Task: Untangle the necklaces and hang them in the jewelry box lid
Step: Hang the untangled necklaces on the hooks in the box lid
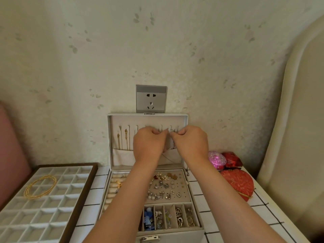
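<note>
The white jewelry box stands open with its lid [185, 120] upright against the wall, a row of slots across the lid's inside. Two gold necklaces [122, 139] hang from slots at the lid's left, their ends tucked in the pocket [121, 157]. My left hand [149, 142] and my right hand [190, 142] are raised side by side before the slots, fingers curled. Between their fingertips they pinch a thin silver necklace [172, 130] with a small sparkling piece at a slot right of centre. Its chain hangs down behind my hands, mostly hidden.
The box's tray [180, 199] holds several earrings, rings and charms under my forearms. A compartment tray [50, 199] with gold bangles [40, 186] lies at the left. Pink and red pouches [235, 179] sit at the right. A wall socket [151, 99] is above the lid.
</note>
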The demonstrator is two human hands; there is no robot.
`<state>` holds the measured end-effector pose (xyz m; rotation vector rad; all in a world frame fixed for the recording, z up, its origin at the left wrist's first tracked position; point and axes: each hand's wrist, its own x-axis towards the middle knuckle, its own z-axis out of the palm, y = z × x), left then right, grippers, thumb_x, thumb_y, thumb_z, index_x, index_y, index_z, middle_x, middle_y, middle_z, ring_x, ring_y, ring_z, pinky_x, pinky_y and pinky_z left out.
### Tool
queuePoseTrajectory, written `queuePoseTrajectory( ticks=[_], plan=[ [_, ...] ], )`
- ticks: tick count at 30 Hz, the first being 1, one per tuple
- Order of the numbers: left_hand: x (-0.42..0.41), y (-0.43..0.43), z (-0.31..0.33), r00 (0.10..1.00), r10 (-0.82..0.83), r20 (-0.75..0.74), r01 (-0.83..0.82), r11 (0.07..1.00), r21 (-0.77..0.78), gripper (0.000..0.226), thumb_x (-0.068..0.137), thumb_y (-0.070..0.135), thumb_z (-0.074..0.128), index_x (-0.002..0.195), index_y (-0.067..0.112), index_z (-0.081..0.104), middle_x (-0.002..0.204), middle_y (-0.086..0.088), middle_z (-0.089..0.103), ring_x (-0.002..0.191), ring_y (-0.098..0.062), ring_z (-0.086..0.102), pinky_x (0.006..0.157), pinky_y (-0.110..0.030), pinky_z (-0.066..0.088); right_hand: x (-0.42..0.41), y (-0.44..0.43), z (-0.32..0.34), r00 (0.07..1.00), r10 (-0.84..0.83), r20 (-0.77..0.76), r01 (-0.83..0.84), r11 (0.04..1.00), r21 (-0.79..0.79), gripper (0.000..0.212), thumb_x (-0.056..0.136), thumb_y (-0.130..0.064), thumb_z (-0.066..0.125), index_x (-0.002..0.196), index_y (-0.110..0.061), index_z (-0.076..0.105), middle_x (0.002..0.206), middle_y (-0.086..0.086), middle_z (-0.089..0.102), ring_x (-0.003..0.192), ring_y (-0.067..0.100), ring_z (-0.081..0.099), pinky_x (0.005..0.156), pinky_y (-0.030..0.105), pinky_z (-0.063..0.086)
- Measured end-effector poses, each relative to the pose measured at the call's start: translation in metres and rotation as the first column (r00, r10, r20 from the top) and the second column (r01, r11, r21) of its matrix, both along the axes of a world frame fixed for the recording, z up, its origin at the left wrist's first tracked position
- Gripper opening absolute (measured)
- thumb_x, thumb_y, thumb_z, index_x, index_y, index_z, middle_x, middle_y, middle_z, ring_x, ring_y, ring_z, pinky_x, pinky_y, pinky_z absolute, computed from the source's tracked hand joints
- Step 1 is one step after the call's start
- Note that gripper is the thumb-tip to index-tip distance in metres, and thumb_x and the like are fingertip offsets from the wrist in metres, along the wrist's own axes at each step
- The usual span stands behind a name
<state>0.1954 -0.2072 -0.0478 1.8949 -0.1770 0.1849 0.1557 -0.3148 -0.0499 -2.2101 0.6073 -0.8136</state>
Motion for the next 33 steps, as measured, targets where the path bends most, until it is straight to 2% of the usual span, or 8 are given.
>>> queuePoseTrajectory(
  ticks=[4, 7, 11, 14, 20, 24, 27, 33],
  plan=[
    [-0.006, 0.007, 0.001, 0.984, -0.153, -0.086, 0.150, 0.988, -0.037, 0.027, 0.089, 0.031, 0.071, 0.071, 0.011, 0.070, 0.052, 0.002, 0.068, 0.051, -0.012, 0.068, 0.075, -0.037, 0.061, -0.012, -0.006, 0.007, 0.983, 0.155, -0.100, -0.155, 0.988, 0.006, 0.026, 0.086, -0.031, 0.074, 0.066, -0.015, 0.070, 0.069, 0.006, 0.071, 0.068, 0.018, 0.066, 0.066, 0.036, 0.055],
    [-0.010, 0.011, 0.000, 0.962, -0.245, -0.117, 0.239, 0.969, -0.065, 0.020, 0.087, 0.022, 0.071, 0.067, 0.019, 0.073, 0.069, 0.001, 0.074, 0.072, -0.020, 0.073, 0.083, -0.046, 0.059, -0.019, -0.009, 0.008, 0.937, 0.273, -0.220, -0.263, 0.962, 0.074, 0.025, 0.088, -0.021, 0.069, 0.079, 0.002, 0.070, 0.074, 0.018, 0.070, 0.057, 0.016, 0.057, 0.064, 0.039, 0.054],
    [-0.015, 0.015, -0.001, 0.952, -0.284, -0.115, 0.285, 0.958, -0.013, 0.016, 0.086, 0.017, 0.072, 0.076, 0.029, 0.071, 0.089, 0.002, 0.074, 0.092, -0.021, 0.070, 0.091, -0.046, 0.057, -0.034, -0.008, 0.012, 0.840, 0.488, -0.238, -0.361, 0.829, 0.427, 0.017, 0.097, -0.016, 0.060, 0.091, -0.003, 0.069, 0.067, 0.005, 0.057, 0.046, 0.009, 0.047, 0.053, 0.029, 0.042],
    [-0.019, 0.019, 0.001, 0.932, -0.338, -0.127, 0.345, 0.938, 0.034, 0.012, 0.088, 0.014, 0.070, 0.085, 0.025, 0.072, 0.091, 0.001, 0.073, 0.091, -0.020, 0.070, 0.092, -0.043, 0.057, -0.041, -0.009, 0.008, 0.768, 0.594, -0.241, -0.405, 0.741, 0.536, 0.016, 0.100, -0.018, 0.055, 0.101, -0.008, 0.068, 0.064, -0.001, 0.053, 0.051, 0.011, 0.045, 0.055, 0.027, 0.044],
    [-0.027, 0.020, 0.001, 0.899, -0.423, -0.115, 0.438, 0.877, 0.195, 0.026, 0.094, 0.018, 0.064, 0.119, 0.017, 0.071, 0.111, -0.002, 0.072, 0.103, -0.016, 0.065, 0.101, -0.034, 0.049, -0.048, -0.013, 0.006, 0.778, 0.571, -0.261, -0.366, 0.751, 0.549, 0.014, 0.101, -0.014, 0.056, 0.089, -0.007, 0.056, 0.060, 0.002, 0.051, 0.046, 0.013, 0.046, 0.049, 0.028, 0.048],
    [-0.029, 0.020, -0.003, 0.879, -0.466, -0.101, 0.477, 0.866, 0.153, 0.020, 0.096, 0.015, 0.061, 0.109, 0.022, 0.074, 0.105, 0.010, 0.068, 0.101, -0.007, 0.059, 0.096, -0.024, 0.043, -0.048, -0.015, 0.006, 0.849, 0.451, -0.276, -0.307, 0.846, 0.437, 0.017, 0.101, -0.013, 0.056, 0.085, -0.009, 0.051, 0.059, 0.007, 0.050, 0.037, 0.015, 0.044, 0.043, 0.028, 0.047],
    [-0.031, 0.019, -0.005, 0.872, -0.477, -0.106, 0.488, 0.864, 0.126, 0.019, 0.095, 0.014, 0.060, 0.104, 0.025, 0.073, 0.097, 0.012, 0.066, 0.095, -0.008, 0.058, 0.096, -0.029, 0.046, -0.047, -0.015, 0.004, 0.841, 0.443, -0.310, -0.313, 0.867, 0.388, 0.013, 0.101, -0.014, 0.055, 0.090, -0.008, 0.052, 0.057, 0.009, 0.055, 0.036, 0.020, 0.050, 0.044, 0.029, 0.048],
    [-0.026, 0.025, -0.022, 0.874, -0.406, 0.266, 0.213, 0.813, 0.542, 0.026, 0.093, 0.009, 0.054, 0.111, 0.018, 0.071, 0.113, 0.001, 0.065, 0.107, -0.017, 0.056, 0.092, -0.032, 0.048, -0.046, -0.024, -0.006, 0.817, 0.419, -0.396, -0.310, 0.898, 0.313, 0.013, 0.094, -0.012, 0.064, 0.090, 0.000, 0.067, 0.055, 0.005, 0.062, 0.041, 0.013, 0.051, 0.049, 0.024, 0.044]
  ],
)
